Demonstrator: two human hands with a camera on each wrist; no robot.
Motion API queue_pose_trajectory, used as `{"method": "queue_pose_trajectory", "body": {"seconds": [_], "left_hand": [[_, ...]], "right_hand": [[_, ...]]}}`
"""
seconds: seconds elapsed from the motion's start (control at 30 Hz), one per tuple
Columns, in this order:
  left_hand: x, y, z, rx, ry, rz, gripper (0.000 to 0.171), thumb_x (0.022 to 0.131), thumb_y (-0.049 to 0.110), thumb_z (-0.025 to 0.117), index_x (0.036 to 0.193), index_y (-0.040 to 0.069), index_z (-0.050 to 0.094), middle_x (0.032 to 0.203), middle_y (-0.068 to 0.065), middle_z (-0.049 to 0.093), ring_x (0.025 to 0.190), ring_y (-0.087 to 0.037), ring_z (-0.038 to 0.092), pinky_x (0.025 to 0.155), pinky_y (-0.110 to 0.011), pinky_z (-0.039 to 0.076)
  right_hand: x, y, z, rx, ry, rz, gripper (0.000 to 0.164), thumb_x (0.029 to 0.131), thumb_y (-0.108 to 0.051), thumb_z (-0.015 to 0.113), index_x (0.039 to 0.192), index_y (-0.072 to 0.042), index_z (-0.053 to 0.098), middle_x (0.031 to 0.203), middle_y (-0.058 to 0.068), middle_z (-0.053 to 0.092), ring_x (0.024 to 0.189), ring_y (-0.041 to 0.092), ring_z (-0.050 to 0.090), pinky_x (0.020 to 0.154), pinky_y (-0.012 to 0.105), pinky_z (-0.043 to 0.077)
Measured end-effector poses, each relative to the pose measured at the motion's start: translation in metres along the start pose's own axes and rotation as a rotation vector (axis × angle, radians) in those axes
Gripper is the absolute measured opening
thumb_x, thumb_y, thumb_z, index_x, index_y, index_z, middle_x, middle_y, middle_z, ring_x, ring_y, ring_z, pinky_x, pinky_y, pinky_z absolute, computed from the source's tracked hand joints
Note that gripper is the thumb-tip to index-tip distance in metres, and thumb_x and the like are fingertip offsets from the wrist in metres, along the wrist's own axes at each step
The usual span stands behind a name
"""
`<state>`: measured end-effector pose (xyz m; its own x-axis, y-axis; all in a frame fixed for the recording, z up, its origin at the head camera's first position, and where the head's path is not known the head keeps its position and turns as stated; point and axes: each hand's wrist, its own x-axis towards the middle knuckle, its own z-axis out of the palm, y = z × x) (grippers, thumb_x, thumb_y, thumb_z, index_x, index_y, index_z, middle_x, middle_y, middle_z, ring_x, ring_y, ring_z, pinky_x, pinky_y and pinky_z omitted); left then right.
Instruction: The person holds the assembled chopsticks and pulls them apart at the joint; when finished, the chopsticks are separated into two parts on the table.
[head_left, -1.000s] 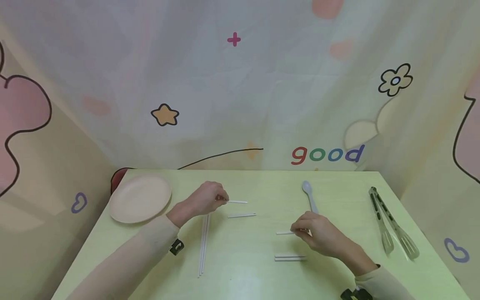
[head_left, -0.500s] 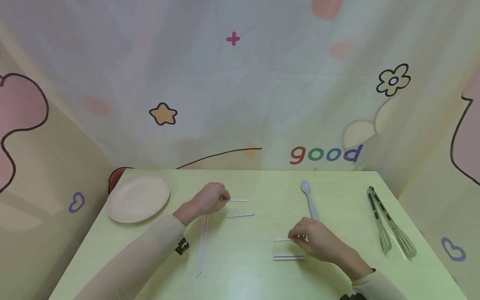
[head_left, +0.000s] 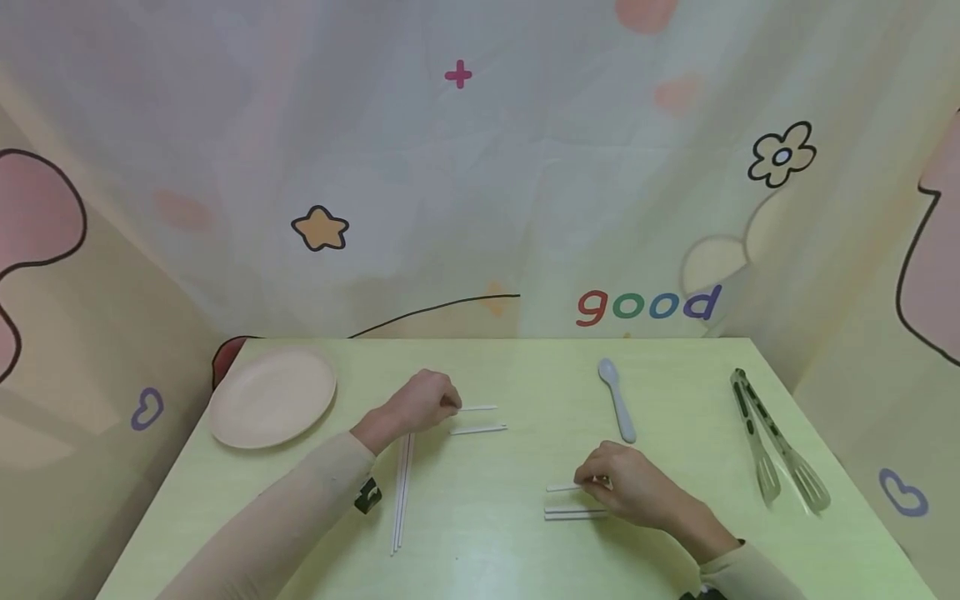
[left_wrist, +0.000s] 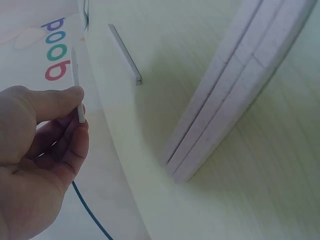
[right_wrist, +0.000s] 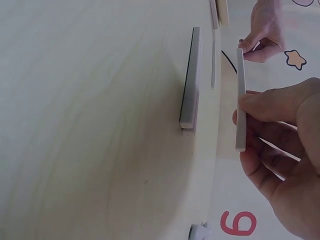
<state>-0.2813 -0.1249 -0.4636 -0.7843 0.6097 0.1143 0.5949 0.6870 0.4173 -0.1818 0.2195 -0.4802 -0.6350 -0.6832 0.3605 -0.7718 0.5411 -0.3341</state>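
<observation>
My left hand (head_left: pixel 420 400) pinches one end of a short white stick (head_left: pixel 478 408) between thumb and fingers. In the left wrist view that stick (left_wrist: pixel 75 70) is thin and flat-sided. Just nearer to me on the table lies another short stick (head_left: pixel 478 430), roughly parallel to it. Several long white sticks (head_left: pixel 401 500) lie side by side below the left wrist. My right hand (head_left: pixel 630 483) pinches a short white stick (head_left: pixel 561 487), held level above the table in the right wrist view. Close in front of it lies a pair of short sticks (head_left: pixel 575 515), side by side.
A round cream plate (head_left: pixel 273 398) sits at the back left of the pale green table (head_left: pixel 480 550). A pale grey-blue spoon (head_left: pixel 617 402) lies beyond my right hand. Tongs (head_left: pixel 776 442) with slotted ends lie at the right. A patterned curtain (head_left: pixel 420 167) hangs behind.
My right hand has brought its stick toward me, closer to the lying pair, uncovering the spoon's handle end. The left hand's stick has come slightly nearer the single lying one.
</observation>
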Motion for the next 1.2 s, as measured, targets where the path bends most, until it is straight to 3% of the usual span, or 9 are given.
{"method": "queue_pose_trajectory", "body": {"seconds": [0.47,1.2], "left_hand": [[0.006,0.001,0.013,0.002,-0.025,-0.020,0.012,0.088,0.003,0.067,0.095,0.003,0.077,0.096,-0.008,0.075,0.085,-0.018,0.070,0.072,-0.024,0.056],[0.009,-0.001,0.024,0.009,-0.040,-0.016,0.012,0.087,0.001,0.069,0.094,0.004,0.078,0.095,-0.008,0.075,0.089,-0.019,0.070,0.078,-0.029,0.057]], "right_hand": [[-0.006,0.000,0.002,0.036,-0.070,0.105,0.014,0.081,-0.001,0.074,0.086,-0.015,0.075,0.084,-0.009,0.069,0.077,0.006,0.056,0.066,0.021,0.047],[-0.012,0.006,0.005,0.045,-0.121,0.131,0.012,0.080,-0.004,0.075,0.086,-0.014,0.076,0.085,-0.009,0.070,0.080,0.006,0.058,0.068,0.023,0.049]]}}
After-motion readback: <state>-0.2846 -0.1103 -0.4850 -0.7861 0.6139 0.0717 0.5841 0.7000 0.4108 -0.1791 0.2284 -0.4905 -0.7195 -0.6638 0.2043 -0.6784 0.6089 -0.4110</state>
